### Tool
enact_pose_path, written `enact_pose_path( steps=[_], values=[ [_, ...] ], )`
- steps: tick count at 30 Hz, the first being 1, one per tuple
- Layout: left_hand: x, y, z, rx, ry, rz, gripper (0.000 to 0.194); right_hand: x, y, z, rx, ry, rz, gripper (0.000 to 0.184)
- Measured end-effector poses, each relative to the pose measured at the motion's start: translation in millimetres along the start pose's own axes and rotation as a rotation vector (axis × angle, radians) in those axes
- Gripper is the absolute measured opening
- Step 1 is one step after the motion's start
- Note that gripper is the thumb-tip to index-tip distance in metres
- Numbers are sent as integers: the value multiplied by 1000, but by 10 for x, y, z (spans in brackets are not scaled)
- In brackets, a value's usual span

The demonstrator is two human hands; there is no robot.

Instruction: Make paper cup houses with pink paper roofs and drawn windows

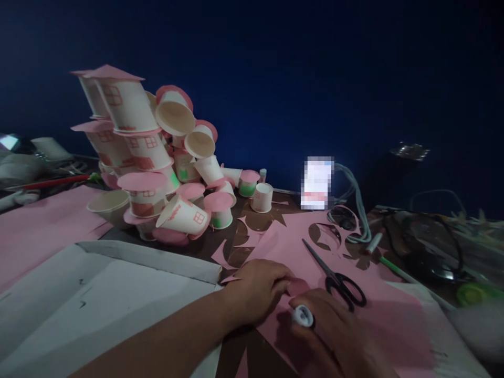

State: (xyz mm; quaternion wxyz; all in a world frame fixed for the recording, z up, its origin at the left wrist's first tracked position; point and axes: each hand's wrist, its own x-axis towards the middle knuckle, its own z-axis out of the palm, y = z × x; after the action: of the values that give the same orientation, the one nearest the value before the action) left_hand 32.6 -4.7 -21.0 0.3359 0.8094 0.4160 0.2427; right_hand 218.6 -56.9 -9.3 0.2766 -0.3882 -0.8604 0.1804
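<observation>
My left hand (260, 289) pinches a small rounded piece of pink paper (298, 286) above the pink sheet. Close beside it, my right hand (338, 325) is closed around a white tube that looks like a glue stick (303, 316), its round end turned towards me. The fingertips of both hands nearly meet at the pink piece. Black-handled scissors (334, 278) lie on the pink sheet (378, 315) just beyond my right hand. Cut-out scraps (254, 239) are scattered past my left hand.
Paper cups with pink paper roofs (129, 105) are stacked at the back left, some tipped over. A shallow white box (149, 254) is at the left front. A lit phone (316, 184) stands by the wall. Cables (360, 194), a green pen (394, 266) and a dark mouse (433, 266) lie right.
</observation>
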Motion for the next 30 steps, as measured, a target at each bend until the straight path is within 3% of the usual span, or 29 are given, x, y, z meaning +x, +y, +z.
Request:
enact_pose_path(
  steps=[5, 15, 24, 30],
  values=[
    [-7, -2, 3, -12, 14, -7, 24, -2, 2, 43, -21, 28, 33, 24],
    [-24, -10, -5, 0, 2, 2, 23, 1, 20, -9, 36, 0, 86, 11],
    [24, -28, 36, 13, -7, -57, 22, -109, 43, -159, -6, 333, 216, 16],
    [-23, -1, -9, 0, 9, 29, 22, -10, 134, -5, 8, 189, 98, 15]
  ],
)
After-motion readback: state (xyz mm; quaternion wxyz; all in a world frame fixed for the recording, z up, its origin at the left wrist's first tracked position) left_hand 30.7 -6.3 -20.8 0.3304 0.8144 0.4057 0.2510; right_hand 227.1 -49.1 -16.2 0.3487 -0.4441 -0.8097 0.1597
